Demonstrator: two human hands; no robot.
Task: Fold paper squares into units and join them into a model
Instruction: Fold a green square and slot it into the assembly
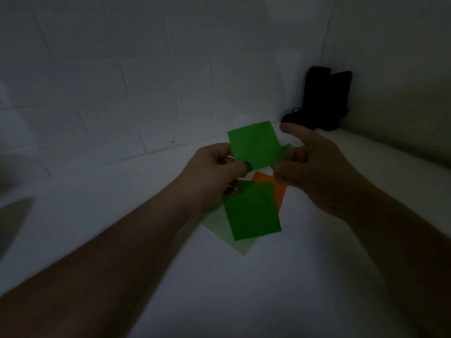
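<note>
Dim shot. Left hand (214,172) and right hand (310,167) pinch a folded green unit (255,143) by opposite lower corners, held above the white surface (97,215), roughly upright, long axis vertical. Right index finger extended. Below: green paper (252,211), orange paper (278,189), pale green sheet (227,230). Black object (324,98) in the far corner, well apart.

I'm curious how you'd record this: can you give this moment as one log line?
left hand: pinches green paper | right hand: grips its other edge | surface: green, pale green, orange sheets
</note>
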